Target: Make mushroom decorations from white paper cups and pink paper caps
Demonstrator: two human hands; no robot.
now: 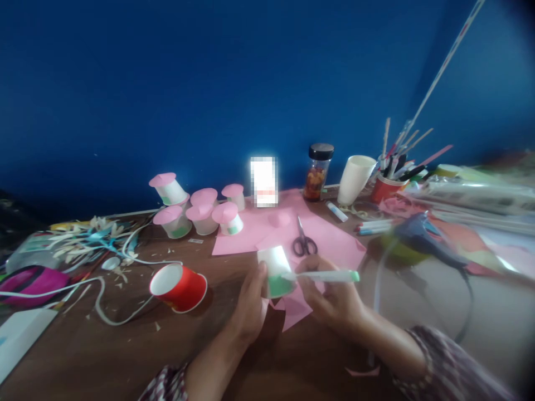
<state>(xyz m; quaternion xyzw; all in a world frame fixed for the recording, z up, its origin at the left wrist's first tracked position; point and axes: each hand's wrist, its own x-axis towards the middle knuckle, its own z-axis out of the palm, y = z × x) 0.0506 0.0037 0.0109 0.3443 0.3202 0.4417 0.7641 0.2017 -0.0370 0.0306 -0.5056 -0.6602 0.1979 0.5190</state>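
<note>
Pink paper scrap lies nearest, on the brown tabletop, close to the checked right cuff; left hand grips a small cup, thumb against its side; the cup is white above, green below, slightly tilted, and sits in view before the pink sheet. Right hand has its fingers closed round a slim white marker with a green end; the opposite end points at the cup (blur here; contact with its wall cannot be told). Red paper cup is left of the left hand, well apart from it, its white mouth turned toward upper left; dark-handled scissors rest on the pink sheet just beyond the right hand; a blue-grey tool, blurred, lies to their right. Farther off, at left, six white cups with pink tops stand grouped; at right, a dark-lidded jar, a tall white cup and a red pen holder; behind all, the blue wall.
</note>
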